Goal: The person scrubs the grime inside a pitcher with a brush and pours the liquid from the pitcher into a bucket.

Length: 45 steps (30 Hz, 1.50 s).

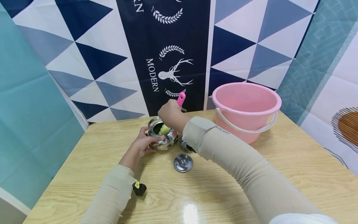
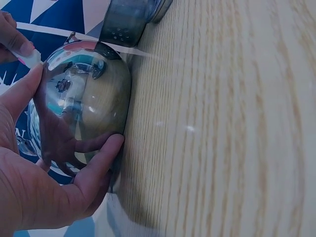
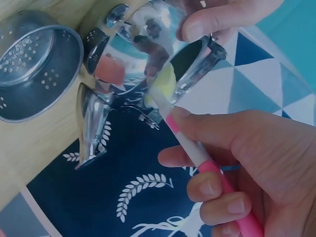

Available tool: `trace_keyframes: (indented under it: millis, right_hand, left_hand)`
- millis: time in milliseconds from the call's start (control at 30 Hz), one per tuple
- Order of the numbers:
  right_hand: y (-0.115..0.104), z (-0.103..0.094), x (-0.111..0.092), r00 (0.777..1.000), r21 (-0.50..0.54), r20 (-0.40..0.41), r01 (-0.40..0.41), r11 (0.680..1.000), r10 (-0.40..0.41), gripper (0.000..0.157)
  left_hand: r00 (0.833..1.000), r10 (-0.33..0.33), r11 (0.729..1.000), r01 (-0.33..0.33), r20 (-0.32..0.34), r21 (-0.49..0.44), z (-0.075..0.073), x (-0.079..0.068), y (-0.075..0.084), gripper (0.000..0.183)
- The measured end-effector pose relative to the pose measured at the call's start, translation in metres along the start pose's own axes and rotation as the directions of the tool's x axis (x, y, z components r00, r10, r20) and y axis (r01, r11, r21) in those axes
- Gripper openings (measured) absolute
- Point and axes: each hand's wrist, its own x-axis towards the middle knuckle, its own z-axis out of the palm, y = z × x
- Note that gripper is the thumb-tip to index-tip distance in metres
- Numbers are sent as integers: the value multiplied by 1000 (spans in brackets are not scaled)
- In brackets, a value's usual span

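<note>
A shiny metal teapot (image 1: 165, 143) stands uncovered near the table's back edge. My left hand (image 1: 142, 141) grips its left side, with fingers spread along the rounded body in the left wrist view. My right hand (image 1: 172, 115) holds a cleaning brush by its pink and white handle (image 1: 181, 98). The brush's yellow sponge head (image 3: 166, 83) is partly inside the teapot's mouth, so its lower end is hidden. In the right wrist view the spout (image 3: 91, 126) points away from the body. Close beside the teapot is a perforated metal strainer (image 3: 34, 74).
A round metal lid (image 1: 183, 163) lies on the wooden table (image 1: 162, 199) in front of the strainer. The pink bucket (image 1: 243, 121) with a white handle stands at the back right. A patterned cloth (image 1: 106, 62) hangs right behind the table.
</note>
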Motion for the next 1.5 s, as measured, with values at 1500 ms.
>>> trace_keyframes:
  millis: [1500]
  right_hand:
    - [-8, 13, 7, 985, -72, -173, -4, 997, -9, 9]
  left_hand:
    - [1000, -13, 1000, 13, 3, 20, 0, 1, 0, 89]
